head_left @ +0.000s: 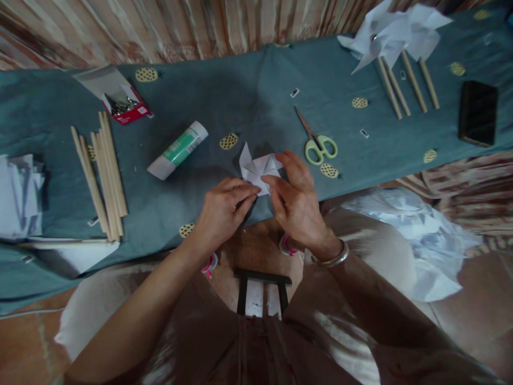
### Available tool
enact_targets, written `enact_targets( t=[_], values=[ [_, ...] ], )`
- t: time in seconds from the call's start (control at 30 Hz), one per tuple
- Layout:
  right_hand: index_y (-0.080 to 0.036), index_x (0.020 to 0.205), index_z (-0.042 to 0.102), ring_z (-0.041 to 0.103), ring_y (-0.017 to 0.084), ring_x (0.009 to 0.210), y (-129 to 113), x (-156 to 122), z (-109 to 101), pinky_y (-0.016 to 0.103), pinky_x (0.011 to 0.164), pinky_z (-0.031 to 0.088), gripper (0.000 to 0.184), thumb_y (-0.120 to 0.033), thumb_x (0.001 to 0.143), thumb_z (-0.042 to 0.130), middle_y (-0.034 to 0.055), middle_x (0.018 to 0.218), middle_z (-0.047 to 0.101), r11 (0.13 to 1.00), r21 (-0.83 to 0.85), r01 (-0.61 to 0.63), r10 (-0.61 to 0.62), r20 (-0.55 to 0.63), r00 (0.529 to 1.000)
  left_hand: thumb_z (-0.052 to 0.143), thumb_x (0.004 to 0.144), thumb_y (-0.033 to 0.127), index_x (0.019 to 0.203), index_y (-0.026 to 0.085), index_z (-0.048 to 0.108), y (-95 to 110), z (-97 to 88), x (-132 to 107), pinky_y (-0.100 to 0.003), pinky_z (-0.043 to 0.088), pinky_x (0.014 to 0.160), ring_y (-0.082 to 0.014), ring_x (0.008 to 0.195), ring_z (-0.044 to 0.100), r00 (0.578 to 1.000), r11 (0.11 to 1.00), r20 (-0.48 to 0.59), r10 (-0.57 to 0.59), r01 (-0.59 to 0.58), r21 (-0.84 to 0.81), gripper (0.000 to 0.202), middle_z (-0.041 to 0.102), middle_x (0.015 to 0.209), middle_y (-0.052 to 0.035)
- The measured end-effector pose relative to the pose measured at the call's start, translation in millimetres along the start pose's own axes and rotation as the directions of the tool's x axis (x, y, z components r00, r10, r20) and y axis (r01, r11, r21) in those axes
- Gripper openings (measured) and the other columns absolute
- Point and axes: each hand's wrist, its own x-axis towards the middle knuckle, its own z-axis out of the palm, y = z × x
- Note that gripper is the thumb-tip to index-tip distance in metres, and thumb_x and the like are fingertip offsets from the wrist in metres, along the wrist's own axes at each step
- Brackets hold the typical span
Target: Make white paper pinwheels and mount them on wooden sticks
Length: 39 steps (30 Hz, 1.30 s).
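Observation:
A small folded white paper piece (256,170) lies near the front edge of a teal cloth-covered table (240,91). My left hand (222,211) pinches its near edge with fingers closed. My right hand (294,200) grips the paper's right side, thumb and forefinger pressed on it. Both hands hold the paper just above the cloth.
A glue stick (178,149) lies to the left, green-handled scissors (316,141) to the right. Wooden sticks (102,171) and a red box of pins (126,104) sit at left. Finished paper pinwheels on sticks (395,48) and a black phone (477,112) are at far right. A paper stack (18,195) is at the left edge.

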Motion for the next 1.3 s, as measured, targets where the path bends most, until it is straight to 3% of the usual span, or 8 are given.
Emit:
enact_targets(
  t=[0.3, 0.5, 0.8, 0.97, 1.03, 1.13, 1.23, 1.3],
  values=[
    [-0.025, 0.113, 0.063, 0.026, 0.032, 0.149, -10.0, 2.8, -4.1, 0.057, 0.114, 0.034, 0.029, -0.020, 0.091, 0.045, 0.0064, 0.152, 0.042, 0.997, -0.076, 0.022, -0.018, 0.045, 0.999, 0.061, 0.090, 0.019, 0.101, 0.018, 0.073, -1.1, 2.4, -1.1, -0.030, 0.055, 0.082, -0.0176, 0.091, 0.069, 1.000, 1.000, -0.022, 0.010, -0.010, 0.007, 0.016, 0.074, 0.096, -0.0054],
    [-0.020, 0.111, 0.061, 0.024, 0.034, 0.148, -14.0, 5.6, -8.7, 0.056, 0.111, 0.037, 0.027, -0.029, 0.086, 0.057, 0.0124, 0.154, 0.038, 0.988, -0.137, 0.067, -0.054, 0.096, 0.994, 0.061, 0.089, 0.017, 0.108, 0.020, 0.071, 1.3, 1.1, -0.8, -0.031, 0.054, 0.084, -0.0172, 0.090, 0.069, 0.999, 1.000, -0.044, -0.029, 0.029, -0.003, 0.021, 0.074, 0.096, -0.0037],
    [-0.019, 0.107, 0.065, 0.027, 0.032, 0.148, -12.4, 9.1, -2.1, 0.054, 0.107, 0.039, 0.023, -0.023, 0.097, 0.045, 0.0132, 0.150, 0.045, 0.984, -0.161, 0.081, -0.070, 0.076, 0.995, 0.060, 0.091, 0.024, 0.111, 0.022, 0.070, 5.9, -9.5, 3.2, -0.033, 0.052, 0.087, -0.0181, 0.091, 0.068, 0.990, 0.994, -0.095, -0.107, 0.105, -0.028, 0.023, 0.075, 0.095, -0.0035],
    [-0.019, 0.096, 0.069, 0.031, 0.031, 0.146, -6.8, 10.8, 1.6, 0.054, 0.110, 0.038, 0.024, -0.021, 0.096, 0.046, 0.0123, 0.144, 0.052, 0.993, -0.082, 0.083, -0.083, -0.001, 0.997, 0.064, 0.088, 0.034, 0.108, 0.022, 0.072, -4.5, -22.6, 3.0, -0.034, 0.051, 0.090, -0.0202, 0.096, 0.067, 0.924, 0.947, -0.235, -0.300, 0.259, -0.189, 0.025, 0.075, 0.100, -0.0041],
    [-0.019, 0.096, 0.070, 0.034, 0.030, 0.145, -4.4, 11.5, 1.7, 0.053, 0.111, 0.038, 0.023, -0.022, 0.096, 0.047, 0.0113, 0.141, 0.055, 0.996, -0.049, 0.076, -0.078, -0.042, 0.996, 0.066, 0.086, 0.038, 0.107, 0.022, 0.072, -5.6, -24.2, 2.1, -0.033, 0.053, 0.085, -0.0203, 0.091, 0.069, 0.865, 0.863, -0.234, -0.443, 0.341, -0.373, 0.028, 0.076, 0.098, -0.0046],
    [-0.020, 0.098, 0.071, 0.037, 0.030, 0.144, -4.4, 12.6, 0.5, 0.053, 0.112, 0.039, 0.022, -0.022, 0.095, 0.050, 0.0098, 0.139, 0.057, 0.997, 0.007, 0.080, -0.080, -0.095, 0.992, 0.069, 0.082, 0.045, 0.102, 0.018, 0.072, 1.2, -21.7, 1.0, -0.029, 0.053, 0.070, -0.0215, 0.083, 0.071, 0.788, 0.606, -0.060, -0.613, 0.419, -0.676, 0.034, 0.077, 0.090, -0.0072],
    [-0.020, 0.099, 0.071, 0.037, 0.029, 0.143, -9.9, 12.8, -1.0, 0.052, 0.113, 0.039, 0.021, -0.021, 0.095, 0.050, 0.0105, 0.139, 0.057, 0.993, 0.051, 0.104, -0.097, -0.132, 0.987, 0.070, 0.079, 0.050, 0.101, 0.014, 0.070, 12.5, -17.9, 1.6, -0.030, 0.054, 0.069, -0.0255, 0.089, 0.073, 0.730, 0.288, 0.170, -0.662, 0.456, -0.842, 0.042, 0.077, 0.092, -0.0119],
    [-0.020, 0.100, 0.070, 0.037, 0.029, 0.144, -15.2, 12.5, -1.9, 0.053, 0.112, 0.039, 0.021, -0.020, 0.095, 0.049, 0.0110, 0.139, 0.056, 0.990, 0.063, 0.129, -0.119, -0.146, 0.982, 0.070, 0.079, 0.053, 0.098, 0.013, 0.070, 17.0, -16.9, 3.1, -0.031, 0.054, 0.071, -0.0258, 0.090, 0.073, 0.714, 0.148, 0.247, -0.656, 0.443, -0.884, 0.045, 0.077, 0.093, -0.0138]
  ],
)
